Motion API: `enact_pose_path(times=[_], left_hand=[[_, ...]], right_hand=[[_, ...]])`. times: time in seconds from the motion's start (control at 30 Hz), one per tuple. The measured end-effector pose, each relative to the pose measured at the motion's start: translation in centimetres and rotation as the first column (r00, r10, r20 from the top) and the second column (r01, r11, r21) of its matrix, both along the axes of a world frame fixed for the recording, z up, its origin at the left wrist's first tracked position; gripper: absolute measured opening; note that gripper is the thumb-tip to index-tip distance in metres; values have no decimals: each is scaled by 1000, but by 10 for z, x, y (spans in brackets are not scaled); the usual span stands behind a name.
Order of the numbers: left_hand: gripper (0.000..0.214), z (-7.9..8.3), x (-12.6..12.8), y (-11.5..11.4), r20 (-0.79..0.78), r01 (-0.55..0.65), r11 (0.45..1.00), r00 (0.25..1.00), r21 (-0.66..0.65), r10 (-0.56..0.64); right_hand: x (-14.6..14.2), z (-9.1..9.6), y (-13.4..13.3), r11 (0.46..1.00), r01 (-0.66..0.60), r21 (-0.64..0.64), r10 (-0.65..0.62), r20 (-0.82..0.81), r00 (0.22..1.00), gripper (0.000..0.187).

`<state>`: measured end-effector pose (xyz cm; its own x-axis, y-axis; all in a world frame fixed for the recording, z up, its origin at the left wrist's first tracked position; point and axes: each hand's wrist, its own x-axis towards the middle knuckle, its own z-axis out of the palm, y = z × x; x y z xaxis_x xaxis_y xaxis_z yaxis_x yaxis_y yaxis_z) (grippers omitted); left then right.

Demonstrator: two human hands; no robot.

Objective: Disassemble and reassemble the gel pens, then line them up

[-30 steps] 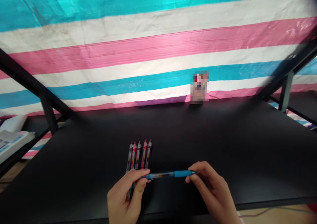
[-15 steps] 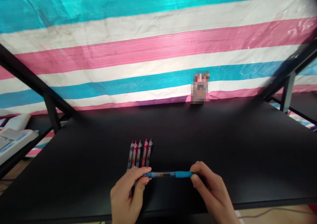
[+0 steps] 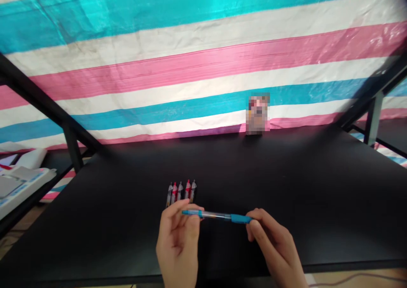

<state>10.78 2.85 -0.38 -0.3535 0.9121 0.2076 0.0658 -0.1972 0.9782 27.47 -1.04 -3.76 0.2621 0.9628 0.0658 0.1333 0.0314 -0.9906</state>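
Observation:
A blue pen (image 3: pixel 216 216) with a clear barrel lies crosswise between my hands, raised over the black table. My right hand (image 3: pixel 275 241) pinches its right, blue end between thumb and fingers. At the other end, my left hand (image 3: pixel 179 239) has its thumb and fingertips around the blue tip section, whose end now shows past the fingers. Just beyond my left hand several pens with black or red parts (image 3: pixel 180 191) lie side by side, their lower halves hidden behind the fingers.
The black tabletop (image 3: pixel 241 169) reaches back to a striped plastic sheet (image 3: pixel 203 76). A pixelated upright object (image 3: pixel 258 114) stands at the back edge. Black frame bars (image 3: pixel 71 141) rise at both sides. A white device (image 3: pixel 25 186) sits at far left.
My left hand has moved up and right along the pen, with its fingers loosened, baring the pen's left end. The pen now tilts slightly, left end higher. My right hand keeps its pinch.

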Motion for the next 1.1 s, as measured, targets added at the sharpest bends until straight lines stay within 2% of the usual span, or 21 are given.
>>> enact_pose_path(times=[0.13,0.3,0.4,0.5,0.6,0.7,0.8,0.97,1.1], left_hand=[[19,-3,16,6,187,73,995,979,64,-84],[16,5,22,15,223,169,975,954,147,-200],[22,18,15,24,195,215,956,947,200,-254],[38,32,3,38,197,237,950,940,204,-277],[37,43,-11,54,176,292,934,928,206,-329],[30,50,-23,68,150,388,906,899,167,-412],[27,53,-32,81,165,462,884,869,72,-467],[38,43,-38,99,247,560,825,813,-81,-527],[46,33,-37,104,253,555,821,820,-131,-514]], right_hand=[[-1,2,1,1000,6,-4,-6,19,1000,31],[1,0,1,999,-35,19,35,36,999,31],[1,-3,0,999,-46,28,46,0,999,22],[1,-6,-1,999,-14,42,16,-64,998,23],[1,-6,-1,999,10,34,-7,-83,997,23],[1,-6,-1,999,3,35,0,-79,997,23],[2,-7,-1,999,-6,33,8,-73,997,23],[2,-9,-1,1000,0,22,1,-46,999,22],[8,-13,0,999,-37,36,36,19,999,22]])
